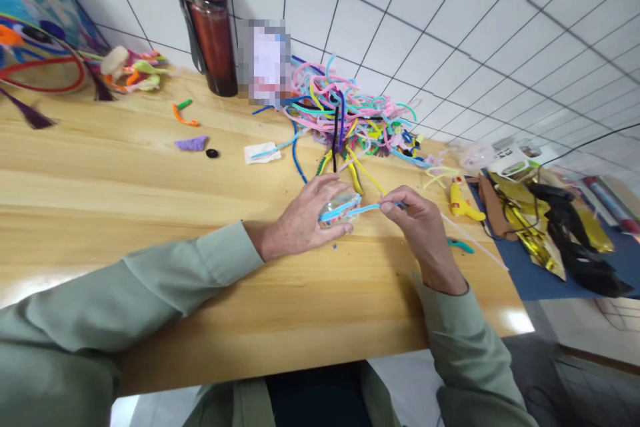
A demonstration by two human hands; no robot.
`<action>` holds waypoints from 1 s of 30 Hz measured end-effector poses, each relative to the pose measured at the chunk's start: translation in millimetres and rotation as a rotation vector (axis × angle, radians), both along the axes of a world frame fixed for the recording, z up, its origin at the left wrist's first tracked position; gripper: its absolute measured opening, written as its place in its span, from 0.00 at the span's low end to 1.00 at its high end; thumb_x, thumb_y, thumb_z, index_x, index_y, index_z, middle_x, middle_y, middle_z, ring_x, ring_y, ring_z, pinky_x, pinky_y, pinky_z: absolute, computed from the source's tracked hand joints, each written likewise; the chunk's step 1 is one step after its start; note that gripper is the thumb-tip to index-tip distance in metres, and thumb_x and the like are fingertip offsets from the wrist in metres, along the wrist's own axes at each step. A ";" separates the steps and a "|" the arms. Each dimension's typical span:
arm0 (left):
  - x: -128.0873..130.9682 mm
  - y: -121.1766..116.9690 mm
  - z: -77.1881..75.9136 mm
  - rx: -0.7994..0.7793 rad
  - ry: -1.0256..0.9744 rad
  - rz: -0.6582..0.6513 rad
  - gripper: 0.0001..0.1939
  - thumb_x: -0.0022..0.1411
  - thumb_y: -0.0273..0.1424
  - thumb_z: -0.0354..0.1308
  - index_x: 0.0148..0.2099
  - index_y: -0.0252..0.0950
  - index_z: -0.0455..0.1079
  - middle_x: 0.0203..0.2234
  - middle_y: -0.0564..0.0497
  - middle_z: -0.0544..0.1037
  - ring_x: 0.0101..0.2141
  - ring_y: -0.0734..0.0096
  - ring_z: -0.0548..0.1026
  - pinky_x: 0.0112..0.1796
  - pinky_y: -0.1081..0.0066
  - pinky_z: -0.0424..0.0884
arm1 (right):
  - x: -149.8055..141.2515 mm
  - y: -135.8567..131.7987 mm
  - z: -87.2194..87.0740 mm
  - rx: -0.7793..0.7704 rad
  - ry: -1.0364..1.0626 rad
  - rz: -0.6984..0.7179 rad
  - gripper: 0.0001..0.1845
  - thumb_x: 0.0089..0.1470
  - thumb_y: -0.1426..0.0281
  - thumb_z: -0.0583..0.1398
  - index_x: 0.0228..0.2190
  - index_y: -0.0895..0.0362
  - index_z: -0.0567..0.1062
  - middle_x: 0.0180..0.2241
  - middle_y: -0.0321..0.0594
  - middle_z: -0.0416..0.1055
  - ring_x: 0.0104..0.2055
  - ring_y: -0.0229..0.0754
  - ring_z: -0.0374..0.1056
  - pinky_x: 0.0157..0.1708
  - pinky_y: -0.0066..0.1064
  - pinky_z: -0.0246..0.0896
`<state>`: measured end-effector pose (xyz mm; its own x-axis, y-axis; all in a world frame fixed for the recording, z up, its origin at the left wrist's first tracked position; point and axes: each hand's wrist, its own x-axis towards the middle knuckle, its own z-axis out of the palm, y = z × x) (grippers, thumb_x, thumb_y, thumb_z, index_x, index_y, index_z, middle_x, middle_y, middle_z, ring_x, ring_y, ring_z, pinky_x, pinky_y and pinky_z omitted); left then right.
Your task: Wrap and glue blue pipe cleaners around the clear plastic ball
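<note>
My left hand [300,219] is wrapped round a small clear container [336,201] just above the table's middle. A light-blue pipe cleaner [369,208] runs across the container and stretches out to the right. Its far end is pinched between the thumb and forefinger of my right hand [417,220]. Whether the strip is fixed to the container or only lies against it, I cannot tell. Behind my left hand lie pliers with yellow-green handles [356,177], partly covered by a heap of coloured pipe cleaners [345,103].
A dark red flask [207,27] stands by the tiled wall. Left of centre lie a purple piece [191,143], a black ring [213,153] and a white packet [263,152]. A yellow glue gun [463,200] and a teal-handled tool [460,246] lie right, near gold wrapping [535,233].
</note>
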<state>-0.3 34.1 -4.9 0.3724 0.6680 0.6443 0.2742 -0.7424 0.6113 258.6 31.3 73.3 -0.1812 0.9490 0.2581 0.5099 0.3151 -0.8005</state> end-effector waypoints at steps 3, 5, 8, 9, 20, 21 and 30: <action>-0.2 -0.6 2.5 0.004 0.006 0.002 0.34 0.70 0.39 0.68 0.71 0.41 0.61 0.64 0.36 0.72 0.68 0.45 0.70 0.66 0.42 0.72 | 2.8 4.2 -5.2 -0.016 0.025 0.005 0.08 0.59 0.60 0.71 0.31 0.50 0.83 0.32 0.35 0.77 0.35 0.43 0.70 0.39 0.37 0.64; -0.2 -1.0 3.8 -0.006 0.016 0.005 0.34 0.70 0.39 0.69 0.71 0.42 0.61 0.63 0.37 0.72 0.68 0.44 0.70 0.66 0.42 0.72 | 5.2 5.5 -7.4 -0.024 0.036 -0.001 0.09 0.59 0.60 0.71 0.31 0.50 0.83 0.32 0.35 0.77 0.36 0.44 0.70 0.40 0.37 0.64; -0.4 -1.6 4.7 -0.009 0.016 -0.002 0.35 0.70 0.38 0.69 0.72 0.44 0.60 0.62 0.37 0.74 0.68 0.43 0.70 0.65 0.40 0.72 | 6.7 5.2 -8.9 -0.046 0.051 0.006 0.10 0.60 0.58 0.70 0.31 0.50 0.82 0.33 0.36 0.77 0.37 0.45 0.71 0.42 0.38 0.65; -0.6 -1.9 4.7 -0.005 0.015 -0.004 0.35 0.70 0.39 0.69 0.72 0.44 0.60 0.62 0.37 0.74 0.68 0.43 0.70 0.65 0.40 0.72 | 6.6 4.5 -9.0 -0.054 0.056 0.011 0.10 0.60 0.58 0.70 0.31 0.50 0.82 0.33 0.36 0.77 0.38 0.45 0.71 0.43 0.39 0.66; -4.5 -13.6 14.2 0.041 -0.053 0.099 0.23 0.68 0.39 0.72 0.60 0.45 0.70 0.70 0.37 0.66 0.72 0.44 0.66 0.68 0.39 0.68 | 2.5 -10.5 -9.1 0.021 0.066 -0.042 0.11 0.65 0.56 0.67 0.34 0.49 0.79 0.35 0.38 0.75 0.40 0.47 0.71 0.43 0.40 0.67; -4.4 -14.9 15.5 0.053 -0.069 0.085 0.20 0.68 0.39 0.71 0.57 0.44 0.71 0.70 0.37 0.67 0.71 0.45 0.67 0.67 0.39 0.69 | 0.5 -11.1 -9.0 0.030 0.064 -0.037 0.11 0.65 0.56 0.67 0.34 0.49 0.79 0.35 0.38 0.76 0.39 0.47 0.71 0.44 0.40 0.67; -2.7 -13.4 17.1 0.054 -0.097 0.053 0.03 0.74 0.28 0.61 0.48 0.41 0.73 0.67 0.39 0.75 0.68 0.51 0.71 0.67 0.40 0.69 | -12.5 -15.8 -9.4 0.094 0.046 -0.023 0.09 0.64 0.59 0.68 0.33 0.48 0.79 0.33 0.37 0.76 0.38 0.47 0.71 0.43 0.42 0.68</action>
<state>-3.1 20.7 12.2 0.2718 0.6489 0.7107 0.2559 -0.7606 0.5966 246.1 15.6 63.9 -0.1461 0.9237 0.3540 0.4813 0.3790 -0.7904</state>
